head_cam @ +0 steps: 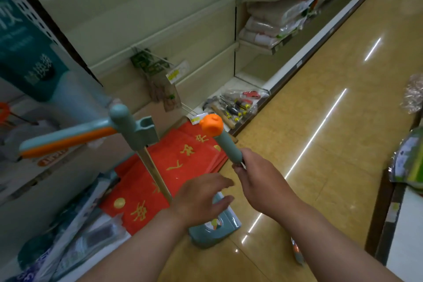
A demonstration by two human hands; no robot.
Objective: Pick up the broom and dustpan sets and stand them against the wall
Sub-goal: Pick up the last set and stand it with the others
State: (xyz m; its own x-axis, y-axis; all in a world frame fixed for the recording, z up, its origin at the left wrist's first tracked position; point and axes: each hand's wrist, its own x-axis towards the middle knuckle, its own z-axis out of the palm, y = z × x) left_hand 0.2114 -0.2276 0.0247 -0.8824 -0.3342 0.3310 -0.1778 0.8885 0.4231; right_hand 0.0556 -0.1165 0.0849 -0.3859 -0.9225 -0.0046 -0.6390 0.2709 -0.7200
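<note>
Below the orange cap (211,125), right fingers (238,168) grip the broom handle (229,147).

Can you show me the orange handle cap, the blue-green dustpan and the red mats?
orange handle cap (211,125): head view, its rounded front.
blue-green dustpan (215,232): head view, its base on the floor.
red mats (199,165): head view, top mat's red surface.

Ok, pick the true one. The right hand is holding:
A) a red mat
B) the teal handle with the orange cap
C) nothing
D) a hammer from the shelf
B: the right hand is curled round the teal handle just below its orange cap, while the left hand is spread open and holds nothing.
</note>
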